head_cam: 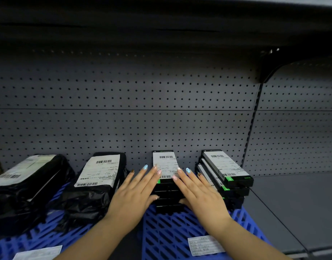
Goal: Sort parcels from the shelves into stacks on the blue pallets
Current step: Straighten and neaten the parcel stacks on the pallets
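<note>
A: status?
B: blue slatted plastic pallets (170, 231) hold two piles of black poly-bagged parcels (97, 171) and two stacks of flat black white-labelled boxes (227, 169)
A: hands?
B: left hand (135, 192), right hand (200, 192) both flat, fingers straight, pressing the sides of the middle box stack (165, 162), gripping nothing
A: remaining?
B: can't tell from this view

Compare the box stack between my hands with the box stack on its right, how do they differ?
The middle stack sits squared up, edges aligned; the right stack is staggered, each box offset from the next. The left hand and right hand flank the middle stack; the right stack stands outside them. Both are black boxes with white barcode labels on one blue pallet.
</note>
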Demonstrator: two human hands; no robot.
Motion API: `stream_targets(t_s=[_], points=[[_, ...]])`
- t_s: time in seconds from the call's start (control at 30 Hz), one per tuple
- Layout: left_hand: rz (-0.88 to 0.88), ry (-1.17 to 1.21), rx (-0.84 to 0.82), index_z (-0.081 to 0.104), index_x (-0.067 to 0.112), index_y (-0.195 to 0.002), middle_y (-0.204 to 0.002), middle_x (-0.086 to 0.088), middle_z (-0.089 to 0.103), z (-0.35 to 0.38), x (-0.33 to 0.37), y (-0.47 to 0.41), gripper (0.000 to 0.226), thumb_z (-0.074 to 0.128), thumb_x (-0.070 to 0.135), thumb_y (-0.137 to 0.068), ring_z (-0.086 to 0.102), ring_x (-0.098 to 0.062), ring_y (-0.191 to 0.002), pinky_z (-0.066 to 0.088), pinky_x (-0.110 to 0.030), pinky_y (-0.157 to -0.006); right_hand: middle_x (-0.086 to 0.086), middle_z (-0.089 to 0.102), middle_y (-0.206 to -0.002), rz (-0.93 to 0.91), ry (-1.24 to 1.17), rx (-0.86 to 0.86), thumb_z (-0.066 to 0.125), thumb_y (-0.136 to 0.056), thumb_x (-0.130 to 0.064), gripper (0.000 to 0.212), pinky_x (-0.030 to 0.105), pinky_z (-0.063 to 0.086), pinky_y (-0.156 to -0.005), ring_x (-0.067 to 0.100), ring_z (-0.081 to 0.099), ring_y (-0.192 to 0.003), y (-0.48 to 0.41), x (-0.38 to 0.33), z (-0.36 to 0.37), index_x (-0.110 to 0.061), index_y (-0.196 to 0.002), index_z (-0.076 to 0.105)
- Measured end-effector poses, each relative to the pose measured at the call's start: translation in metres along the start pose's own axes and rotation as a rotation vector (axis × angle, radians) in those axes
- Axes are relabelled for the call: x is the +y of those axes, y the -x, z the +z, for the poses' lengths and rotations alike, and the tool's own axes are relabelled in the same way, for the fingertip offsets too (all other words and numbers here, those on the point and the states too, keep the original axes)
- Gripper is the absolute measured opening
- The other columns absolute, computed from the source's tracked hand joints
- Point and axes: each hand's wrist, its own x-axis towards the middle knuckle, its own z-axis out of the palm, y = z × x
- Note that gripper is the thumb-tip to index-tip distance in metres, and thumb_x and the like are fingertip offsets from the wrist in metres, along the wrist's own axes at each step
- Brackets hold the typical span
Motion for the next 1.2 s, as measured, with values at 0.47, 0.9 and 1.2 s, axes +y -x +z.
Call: stream_targets(t_s=[0.47, 0.9, 1.2], points=[[0.099, 0.143, 0.1, 0.029, 0.015, -0.147, -0.155, -0.001, 0.027, -0.031, 0.039, -0.011, 0.058, 0.04, 0.037, -0.094, 0.026, -0.018, -0.141, 0.024, -0.039, -0.111, -0.004, 0.032, -0.15, 0.04, -0.016, -0.041, 0.042, -0.091, -0.044, 0.057, 0.036, 0.027, -0.107, 0.011, 0.031, -0.135, 0.02, 0.004, -0.027, -0.023, -0.143, 0.035], [0.299, 0.027, -0.04, 0.03, 0.02, -0.148, -0.156, 0.0, 0.024, -0.007, 0.146, -0.053, 0.072, 0.06, 0.018, -0.083, 0.026, -0.021, -0.142, 0.019, -0.04, -0.113, -0.001, 0.04, -0.146, 0.013, 0.04, -0.003, 0.036, -0.099, -0.033, 0.041, 0.037, 0.028, -0.109, 0.015, 0.035, -0.134, 0.122, 0.136, -0.06, -0.022, -0.138, 0.042], [0.243, -0.159, -0.116, 0.028, 0.021, -0.149, -0.157, -0.004, 0.022, 0.001, 0.169, -0.06, 0.068, 0.032, 0.015, -0.081, 0.024, -0.024, -0.141, 0.021, -0.042, -0.108, -0.003, 0.031, -0.15, -0.094, -0.018, -0.114, 0.016, -0.101, -0.036, 0.047, 0.035, 0.017, -0.112, 0.014, 0.033, -0.134, 0.128, 0.176, -0.036, -0.025, -0.141, 0.038]])
